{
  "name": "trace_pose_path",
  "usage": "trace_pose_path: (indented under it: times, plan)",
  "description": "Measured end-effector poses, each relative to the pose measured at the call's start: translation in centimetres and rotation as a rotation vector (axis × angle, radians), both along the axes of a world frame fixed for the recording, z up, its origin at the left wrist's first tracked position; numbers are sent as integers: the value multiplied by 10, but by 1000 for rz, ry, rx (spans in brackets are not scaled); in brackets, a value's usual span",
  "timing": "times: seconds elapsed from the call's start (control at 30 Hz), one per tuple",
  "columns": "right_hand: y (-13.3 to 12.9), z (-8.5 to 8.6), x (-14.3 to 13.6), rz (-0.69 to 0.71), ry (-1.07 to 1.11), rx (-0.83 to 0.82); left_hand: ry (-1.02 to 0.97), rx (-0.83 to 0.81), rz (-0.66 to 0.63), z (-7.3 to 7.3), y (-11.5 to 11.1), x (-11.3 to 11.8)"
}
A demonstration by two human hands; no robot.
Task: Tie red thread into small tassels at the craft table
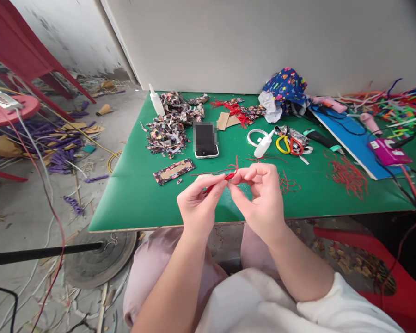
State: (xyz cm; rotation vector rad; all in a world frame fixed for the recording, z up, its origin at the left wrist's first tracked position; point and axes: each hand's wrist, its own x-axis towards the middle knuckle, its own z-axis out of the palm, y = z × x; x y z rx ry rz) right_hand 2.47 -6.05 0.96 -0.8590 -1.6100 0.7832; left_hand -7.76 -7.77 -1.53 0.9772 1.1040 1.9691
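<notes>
Both hands meet above the front part of the green table. My left hand (pixel 201 199) pinches a bundle of red cord (pixel 229 176) between thumb and index finger, with red strands showing below its fingers. Touching the same cord from the right, my right hand (pixel 260 196) has its thumb and fingertips closed on it. Loose cord ends stick up and out to the left. Just behind the hands lie a phone (pixel 205 140) and a flat floral strip with a brown card (pixel 174 171). The fingertips partly hide the cord.
On the green table (pixel 131 203) are floral fabric pieces (pixel 169 129), glue bottles (pixel 263 145), scissors (pixel 289 145), a cutter (pixel 322 140), loose red cords (pixel 350 175) and a blue board (pixel 346 143). A red stool (pixel 17 111) stands left.
</notes>
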Motion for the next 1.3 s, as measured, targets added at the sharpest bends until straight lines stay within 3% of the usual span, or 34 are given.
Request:
trace_pose_path:
  times: [0.2,0.53,0.77,0.87,1.0,1.3]
  plan:
    - [0,0,0,-5,-16,20,-148,-79,-8,3,1,1]
    - [0,0,0,-20,-46,58,-449,-167,-146,6,5,-4]
    - [1,6,1,-135,-311,431,-576,-232,-206,10,0,-4]
    - [0,6,-1,-163,-315,498,-584,-223,-197,12,-2,-3]
    - [0,6,-3,-193,-326,509,-519,-214,-141,13,-3,1]
    - [3,6,-2,-256,-391,533,-247,-109,146,15,-7,18]
